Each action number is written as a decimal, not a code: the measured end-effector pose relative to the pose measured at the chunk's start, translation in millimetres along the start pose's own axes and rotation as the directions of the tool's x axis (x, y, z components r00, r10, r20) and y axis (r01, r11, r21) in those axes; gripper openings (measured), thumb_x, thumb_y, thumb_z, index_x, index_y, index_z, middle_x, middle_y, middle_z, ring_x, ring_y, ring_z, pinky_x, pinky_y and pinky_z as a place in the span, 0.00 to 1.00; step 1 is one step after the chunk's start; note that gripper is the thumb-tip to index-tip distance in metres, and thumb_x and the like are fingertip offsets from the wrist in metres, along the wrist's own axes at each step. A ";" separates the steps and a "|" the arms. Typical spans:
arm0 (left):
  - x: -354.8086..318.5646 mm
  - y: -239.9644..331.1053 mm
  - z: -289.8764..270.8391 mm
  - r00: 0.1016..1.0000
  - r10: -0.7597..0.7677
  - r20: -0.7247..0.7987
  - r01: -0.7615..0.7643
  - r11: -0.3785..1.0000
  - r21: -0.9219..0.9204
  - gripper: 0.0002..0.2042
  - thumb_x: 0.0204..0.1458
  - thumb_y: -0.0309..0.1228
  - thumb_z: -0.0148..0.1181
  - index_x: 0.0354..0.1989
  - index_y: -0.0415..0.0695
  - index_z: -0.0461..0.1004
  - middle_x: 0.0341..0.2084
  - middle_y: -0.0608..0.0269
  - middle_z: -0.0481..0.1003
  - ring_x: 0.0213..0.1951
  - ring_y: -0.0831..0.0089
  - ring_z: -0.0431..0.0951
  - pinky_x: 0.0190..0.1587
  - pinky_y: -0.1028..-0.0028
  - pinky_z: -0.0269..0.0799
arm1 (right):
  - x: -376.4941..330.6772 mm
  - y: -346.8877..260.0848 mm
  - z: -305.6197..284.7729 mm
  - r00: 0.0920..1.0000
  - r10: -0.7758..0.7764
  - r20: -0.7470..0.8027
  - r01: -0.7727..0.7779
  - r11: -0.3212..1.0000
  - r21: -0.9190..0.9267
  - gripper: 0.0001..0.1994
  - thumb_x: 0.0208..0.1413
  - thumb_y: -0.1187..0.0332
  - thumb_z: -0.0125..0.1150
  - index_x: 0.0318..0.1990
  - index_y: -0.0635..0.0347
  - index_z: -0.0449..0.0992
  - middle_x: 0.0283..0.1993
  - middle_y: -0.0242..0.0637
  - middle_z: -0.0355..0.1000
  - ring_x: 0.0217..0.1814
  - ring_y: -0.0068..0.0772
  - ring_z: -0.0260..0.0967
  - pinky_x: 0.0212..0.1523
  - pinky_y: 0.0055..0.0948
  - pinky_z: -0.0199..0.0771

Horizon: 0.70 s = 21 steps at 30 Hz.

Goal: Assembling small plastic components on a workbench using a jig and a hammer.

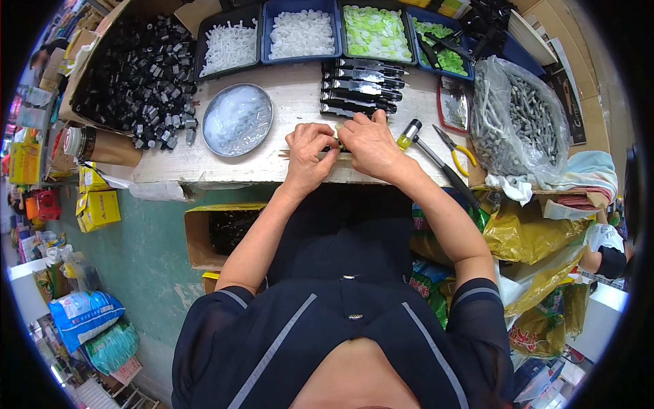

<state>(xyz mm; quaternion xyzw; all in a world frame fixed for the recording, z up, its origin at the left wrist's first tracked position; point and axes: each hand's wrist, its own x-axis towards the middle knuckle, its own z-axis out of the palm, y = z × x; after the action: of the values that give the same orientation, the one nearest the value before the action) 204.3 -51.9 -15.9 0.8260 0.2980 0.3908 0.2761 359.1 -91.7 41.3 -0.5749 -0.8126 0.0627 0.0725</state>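
Observation:
Near the front edge of the white worktable [225, 167], my two hands meet over something small, partly pale and partly dark. My left hand [308, 153] has its fingers curled in a pinch at the left side of it. From the right, my right hand [371, 146] closes over the same spot with bent fingers. Most of what they hold is hidden by the fingers. Just beyond lies a row of long black parts [361, 87] with shiny faces. A hammer [439, 160] with a dark handle rests right of my right hand, beside yellow-handled pliers [464, 158].
A round metal dish [268, 134] of clear, whitish pieces sits left. Behind it, a cardboard box [71, 102] spills black caps. Bins of white sticks [230, 48], white discs [302, 34] and green discs [376, 33] line the back. A plastic bag [521, 116] of grey parts stands right.

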 end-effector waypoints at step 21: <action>18.3 8.1 -4.8 0.973 -0.064 0.222 0.023 0.983 0.182 0.05 0.36 0.30 0.65 0.24 0.48 0.78 0.31 0.69 0.66 0.39 0.68 0.62 0.41 0.66 0.51 | -67.8 83.1 -32.3 0.869 0.275 -0.411 -0.186 0.952 0.244 0.03 0.47 0.75 0.57 0.30 0.65 0.74 0.27 0.40 0.68 0.30 0.36 0.67 0.30 0.28 0.64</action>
<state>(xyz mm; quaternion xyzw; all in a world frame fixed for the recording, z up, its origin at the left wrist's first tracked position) 212.0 -43.3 1.1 0.8798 0.3163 0.2597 0.2417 464.4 -127.5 54.5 -0.6573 -0.6899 0.0196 0.3026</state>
